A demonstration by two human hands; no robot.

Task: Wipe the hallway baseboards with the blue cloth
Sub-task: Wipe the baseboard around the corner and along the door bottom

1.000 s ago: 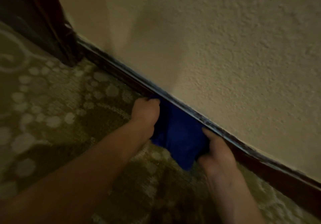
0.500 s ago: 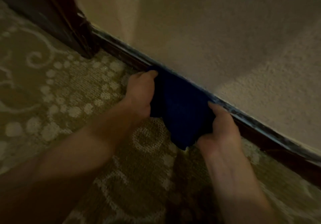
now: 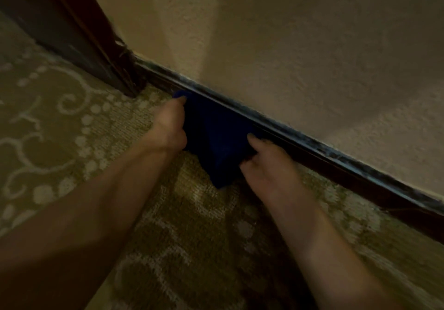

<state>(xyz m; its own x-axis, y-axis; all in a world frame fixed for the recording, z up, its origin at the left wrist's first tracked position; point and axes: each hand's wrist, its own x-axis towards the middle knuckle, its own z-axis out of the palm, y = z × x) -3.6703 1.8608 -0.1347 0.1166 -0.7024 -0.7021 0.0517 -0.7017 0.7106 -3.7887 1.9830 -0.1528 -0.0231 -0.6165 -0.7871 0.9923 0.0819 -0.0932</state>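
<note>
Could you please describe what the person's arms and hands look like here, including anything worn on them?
Both forearms are bare as far as the picture shows: no sleeves, gloves, watch or bracelets. The left hand and right hand carry no rings that I can make out, though the dim light and blur hide fine detail such as nails or marks.

I see the floor (image 3: 60,129) covered in an olive carpet with pale scrolls and dotted curls. A dark door frame (image 3: 101,52) stands on it at the upper left, and a dark baseboard (image 3: 336,165) runs along its far edge, where it meets the wall. The blue cloth's (image 3: 216,146) lower corner hangs down to the carpet; whether it touches, I cannot tell.
</note>
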